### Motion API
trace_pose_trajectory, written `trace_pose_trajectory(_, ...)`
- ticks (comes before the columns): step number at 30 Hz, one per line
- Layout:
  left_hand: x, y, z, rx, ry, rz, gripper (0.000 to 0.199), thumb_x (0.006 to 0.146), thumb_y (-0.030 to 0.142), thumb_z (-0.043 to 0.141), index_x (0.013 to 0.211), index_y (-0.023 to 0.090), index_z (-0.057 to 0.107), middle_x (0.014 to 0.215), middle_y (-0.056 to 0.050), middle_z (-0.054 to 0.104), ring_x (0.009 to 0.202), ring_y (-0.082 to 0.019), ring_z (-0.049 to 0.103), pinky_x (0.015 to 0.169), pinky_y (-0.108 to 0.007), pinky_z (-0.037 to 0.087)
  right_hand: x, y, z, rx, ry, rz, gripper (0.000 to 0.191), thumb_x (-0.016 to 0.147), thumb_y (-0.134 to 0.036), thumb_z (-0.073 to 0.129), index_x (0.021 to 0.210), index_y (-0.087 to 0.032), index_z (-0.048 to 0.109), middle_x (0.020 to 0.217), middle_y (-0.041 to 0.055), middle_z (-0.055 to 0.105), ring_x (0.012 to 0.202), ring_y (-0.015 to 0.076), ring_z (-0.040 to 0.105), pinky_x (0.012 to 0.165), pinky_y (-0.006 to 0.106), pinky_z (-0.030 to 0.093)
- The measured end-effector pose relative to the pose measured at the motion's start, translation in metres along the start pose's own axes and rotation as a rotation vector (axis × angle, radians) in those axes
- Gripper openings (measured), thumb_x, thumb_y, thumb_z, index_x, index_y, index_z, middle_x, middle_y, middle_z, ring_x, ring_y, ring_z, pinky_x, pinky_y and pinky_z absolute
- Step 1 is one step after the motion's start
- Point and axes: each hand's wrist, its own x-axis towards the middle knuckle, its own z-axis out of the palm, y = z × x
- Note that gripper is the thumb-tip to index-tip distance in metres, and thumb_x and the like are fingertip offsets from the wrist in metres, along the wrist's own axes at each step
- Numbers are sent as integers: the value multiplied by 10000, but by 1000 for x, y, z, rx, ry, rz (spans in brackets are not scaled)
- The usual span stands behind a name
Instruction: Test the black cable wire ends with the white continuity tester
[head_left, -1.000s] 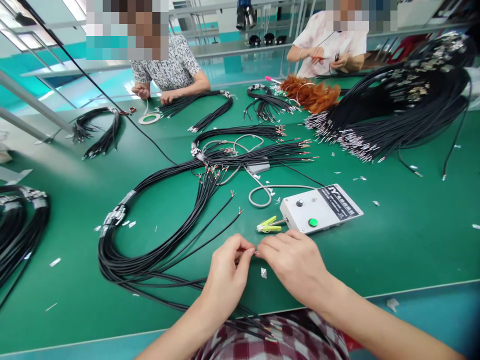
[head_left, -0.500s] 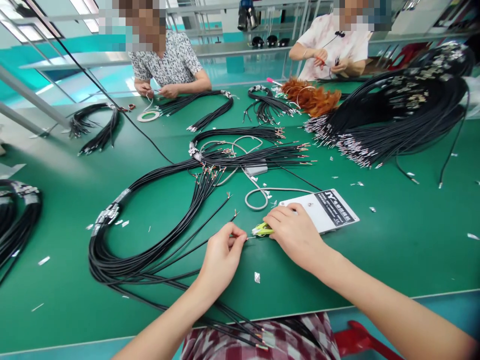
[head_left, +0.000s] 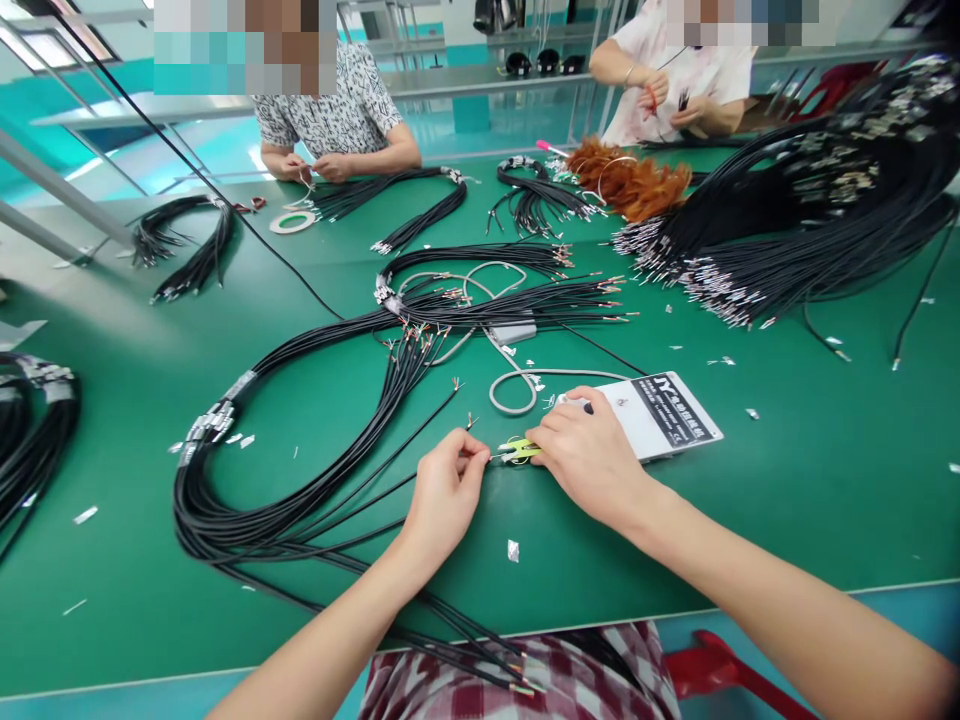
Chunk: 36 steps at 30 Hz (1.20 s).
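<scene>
My left hand (head_left: 448, 490) is closed in a pinch on the end of a thin black cable (head_left: 367, 507), a fine pale strand showing past the fingertips. Just to the right, my right hand (head_left: 589, 450) grips a small yellow-green clip-like tool (head_left: 521, 450) whose tip points at that strand. Whether the tip touches the strand I cannot tell. Partly behind my right hand lies a white box with a black label (head_left: 673, 410). A taped bundle of black cables (head_left: 196, 510) curves around on the left, its stripped ends showing coloured wires.
A looped grey cord (head_left: 517, 393) runs to the white box. Foil scraps (head_left: 513, 551) dot the green table (head_left: 675, 560). A large heap of black cables (head_left: 795, 230) lies at the right, beside an orange-brown fluffy bundle (head_left: 630, 182). Two people work across the table.
The yellow-green tool has turned slightly and shows more of its length between my hands. Both hands stay nearly in place. The camera view has shifted a little.
</scene>
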Motion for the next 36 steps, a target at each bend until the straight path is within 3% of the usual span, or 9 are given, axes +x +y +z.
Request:
trace_pose_trajectory(7, 8, -4, 6, 51, 15, 40, 116, 819, 201, 526, 703, 194, 529, 620, 43, 528, 498, -100, 454, 460, -198, 288, 0, 0, -1, -11, -11, 9, 100, 852, -156, 654, 774, -203, 696, 714, -12, 690, 779, 168, 595, 984, 409, 211)
trace_pose_trajectory(16, 9, -6, 10, 95, 10, 61, 132, 829, 196, 513, 698, 197, 525, 610, 44, 533, 495, -102, 463, 462, -200, 296, -1, -1, 0, -38, 7, 5, 149, 829, -92, 606, 763, -201, 682, 693, -13, 661, 760, 168, 581, 1029, 442, 184)
trace_pose_trajectory(27, 10, -6, 12, 123, 26, 63, 139, 842, 228, 519, 707, 198, 523, 604, 46, 535, 477, -100, 457, 456, -204, 292, -3, -9, -1, -33, 13, 24, 75, 819, -103, 635, 827, -170, 668, 800, 47, 704, 874, 231, 614, 1066, 569, 167)
trace_pose_trajectory(30, 10, -7, 12, 120, 24, 59, 136, 843, 237, 513, 713, 200, 523, 616, 43, 543, 491, -106, 476, 466, -206, 308, -13, -4, -9, 56, 115, 33, 136, 853, -183, 660, 987, -159, 659, 961, 65, 732, 976, 250, 631, 1088, 579, 160)
trace_pose_trajectory(33, 10, -7, 11, 109, 24, 59, 140, 842, 249, 514, 711, 202, 528, 615, 37, 548, 507, -116, 483, 470, -209, 311, -42, 5, -16, 151, 354, 89, 197, 921, -215, 599, 1117, -201, 615, 1115, 41, 721, 1052, 210, 635, 1103, 503, 220)
trace_pose_trajectory(36, 11, -7, 10, 94, 22, 64, 141, 833, 252, 521, 701, 202, 535, 603, 35, 547, 513, -122, 473, 471, -213, 302, -77, 9, -12, 181, 571, 255, 246, 928, -126, 543, 1161, -196, 583, 1128, 65, 718, 1057, 198, 639, 1033, 435, 339)
